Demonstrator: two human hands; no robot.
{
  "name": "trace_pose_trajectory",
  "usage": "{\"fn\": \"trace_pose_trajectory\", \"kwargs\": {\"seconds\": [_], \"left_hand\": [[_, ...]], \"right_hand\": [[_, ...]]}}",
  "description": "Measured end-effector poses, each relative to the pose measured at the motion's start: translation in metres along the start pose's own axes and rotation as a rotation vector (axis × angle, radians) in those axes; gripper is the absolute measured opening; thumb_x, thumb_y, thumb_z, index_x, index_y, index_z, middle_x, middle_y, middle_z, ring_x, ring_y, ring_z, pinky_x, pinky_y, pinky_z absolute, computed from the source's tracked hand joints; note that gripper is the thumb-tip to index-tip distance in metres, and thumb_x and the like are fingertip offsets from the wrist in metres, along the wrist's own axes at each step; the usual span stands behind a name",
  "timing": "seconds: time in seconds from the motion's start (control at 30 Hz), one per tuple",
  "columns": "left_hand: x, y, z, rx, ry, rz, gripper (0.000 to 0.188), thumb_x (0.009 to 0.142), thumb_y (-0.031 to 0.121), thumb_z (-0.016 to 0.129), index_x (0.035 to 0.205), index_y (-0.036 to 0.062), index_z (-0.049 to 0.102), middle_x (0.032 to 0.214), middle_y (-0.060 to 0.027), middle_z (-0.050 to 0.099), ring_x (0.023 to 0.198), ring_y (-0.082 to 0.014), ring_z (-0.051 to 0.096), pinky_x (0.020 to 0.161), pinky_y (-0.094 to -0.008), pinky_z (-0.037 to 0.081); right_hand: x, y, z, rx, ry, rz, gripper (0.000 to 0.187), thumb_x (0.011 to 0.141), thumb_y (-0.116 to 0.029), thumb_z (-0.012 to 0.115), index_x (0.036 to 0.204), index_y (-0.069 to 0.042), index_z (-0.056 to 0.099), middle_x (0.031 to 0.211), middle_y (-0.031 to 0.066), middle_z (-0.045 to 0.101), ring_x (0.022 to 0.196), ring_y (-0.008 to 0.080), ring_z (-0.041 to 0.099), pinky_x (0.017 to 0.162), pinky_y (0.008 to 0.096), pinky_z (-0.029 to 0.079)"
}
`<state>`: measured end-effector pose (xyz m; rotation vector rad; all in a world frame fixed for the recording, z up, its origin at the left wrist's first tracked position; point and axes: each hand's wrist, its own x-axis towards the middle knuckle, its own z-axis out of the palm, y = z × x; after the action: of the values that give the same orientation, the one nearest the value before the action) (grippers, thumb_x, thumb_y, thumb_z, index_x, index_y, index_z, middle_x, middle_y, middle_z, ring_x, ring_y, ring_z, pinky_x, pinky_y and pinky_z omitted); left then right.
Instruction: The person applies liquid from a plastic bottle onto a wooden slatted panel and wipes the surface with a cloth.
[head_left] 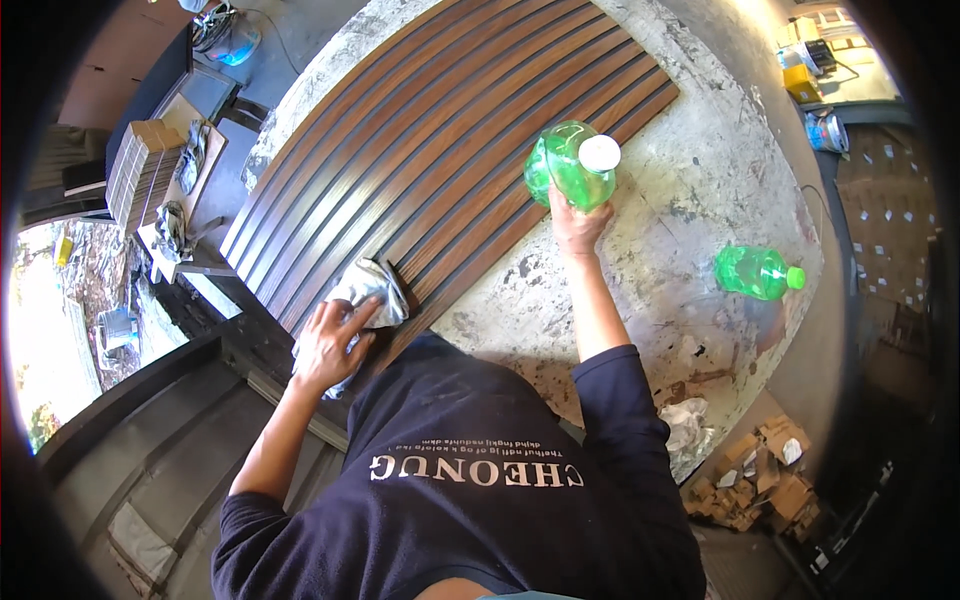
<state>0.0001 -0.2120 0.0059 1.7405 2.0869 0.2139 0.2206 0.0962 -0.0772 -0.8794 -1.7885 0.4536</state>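
A slatted panel of brown wood-look strips with dark grooves point(440, 130) lies across the worktable. At its near left end my left hand point(335, 345) grips a crumpled grey-white cloth point(372, 285) and presses it on the strips. Part of the cloth shows below the fingers too. My right hand point(580, 225) is closed round a green clear plastic bottle with a white cap point(565, 160), tilted over the panel's right edge. Its fingers are partly hidden by the bottle.
The stained pale worktable point(650, 290) bears a second green bottle point(752, 273) lying at the right. Crumpled white material point(688, 425) sits by its near right edge. Torn cardboard point(765, 470) is piled below. A stack of cardboard pieces point(150, 170) stands at the left.
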Motion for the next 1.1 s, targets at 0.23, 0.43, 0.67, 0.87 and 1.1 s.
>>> {"fn": "trace_pose_trajectory", "kwargs": {"seconds": [0.23,0.43,0.67,0.87,1.1], "left_hand": [[0.027,-0.029,0.032,0.166,0.164,0.355,0.053,0.072,0.021,0.069,0.123,0.0245,0.058,0.114,-0.0126,0.049,0.095,-0.0308,0.048,0.079,-0.0416,0.042],[0.168,0.036,0.041,-0.023,0.396,0.193,0.035,0.082,0.017,0.060,0.117,0.0204,0.057,0.104,-0.0162,0.050,0.093,-0.0335,0.052,0.080,-0.0411,0.048],[0.081,0.026,0.063,-0.083,0.402,0.234,0.038,0.072,0.003,0.061,0.108,0.0142,0.064,0.103,-0.0161,0.056,0.092,-0.0332,0.060,0.074,-0.0407,0.053],[0.122,0.034,0.040,-0.041,0.311,0.282,0.043,0.071,0.003,0.060,0.111,0.0153,0.061,0.104,-0.0127,0.055,0.094,-0.0311,0.059,0.072,-0.0386,0.054],[0.105,0.035,0.046,-0.006,0.263,0.194,0.039,0.071,0.002,0.060,0.108,0.0134,0.063,0.106,-0.0144,0.055,0.094,-0.0320,0.060,0.072,-0.0389,0.054]], "right_hand": [[0.004,-0.009,0.003,0.078,-0.006,0.032,0.028,0.070,-0.012,0.076,0.092,-0.003,0.061,0.080,0.0095,0.067,0.071,0.0233,0.067,0.063,0.0321,0.054],[0.003,-0.013,0.007,0.012,0.012,0.052,0.029,0.070,-0.012,0.076,0.093,-0.004,0.061,0.081,0.0093,0.067,0.072,0.0232,0.067,0.064,0.0321,0.054],[-0.004,0.002,0.003,-0.041,0.068,0.054,0.034,0.069,-0.017,0.079,0.095,-0.004,0.061,0.081,0.0088,0.067,0.071,0.0211,0.067,0.063,0.0309,0.053],[-0.005,-0.004,0.006,0.068,0.019,0.095,0.023,0.071,-0.011,0.075,0.088,-0.004,0.062,0.080,0.0080,0.067,0.071,0.0221,0.066,0.065,0.0346,0.053],[-0.003,0.002,0.001,0.059,-0.001,0.121,0.026,0.071,-0.013,0.076,0.091,-0.004,0.061,0.079,0.0082,0.067,0.070,0.0222,0.066,0.064,0.0328,0.054]]}}
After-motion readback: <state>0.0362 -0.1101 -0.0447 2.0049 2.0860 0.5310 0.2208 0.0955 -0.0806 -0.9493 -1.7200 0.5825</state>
